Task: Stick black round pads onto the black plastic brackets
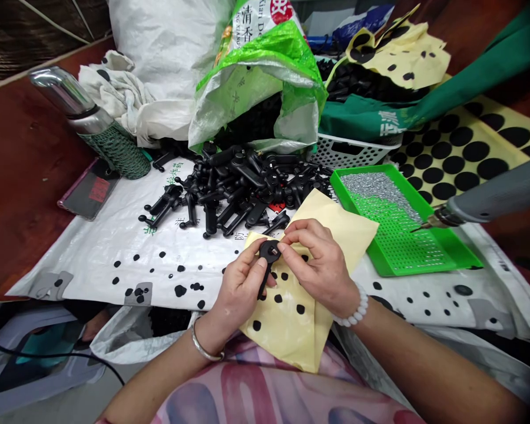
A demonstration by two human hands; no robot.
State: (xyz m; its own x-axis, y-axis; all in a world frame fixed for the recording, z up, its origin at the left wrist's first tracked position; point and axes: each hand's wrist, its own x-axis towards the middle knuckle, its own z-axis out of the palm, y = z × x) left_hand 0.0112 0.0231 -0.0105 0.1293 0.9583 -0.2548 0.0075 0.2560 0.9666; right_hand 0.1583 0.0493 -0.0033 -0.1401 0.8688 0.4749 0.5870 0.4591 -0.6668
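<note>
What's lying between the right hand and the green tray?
Between the right hand and green tray lie yellow paper and white covering; the head view shows both.

Pile [241, 185] before bag [287, 53] — parts [258, 121] inside, perhaps.

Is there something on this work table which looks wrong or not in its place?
Two things: small black spots are scattered irregularly over the white cover, like strays; and a yellow sheet above the white basket looks crumpled. I see no clear damage.

evenly bright with soft shadows; glare on the steel flask [62, 91]; edges stretched, corners darker.
</note>
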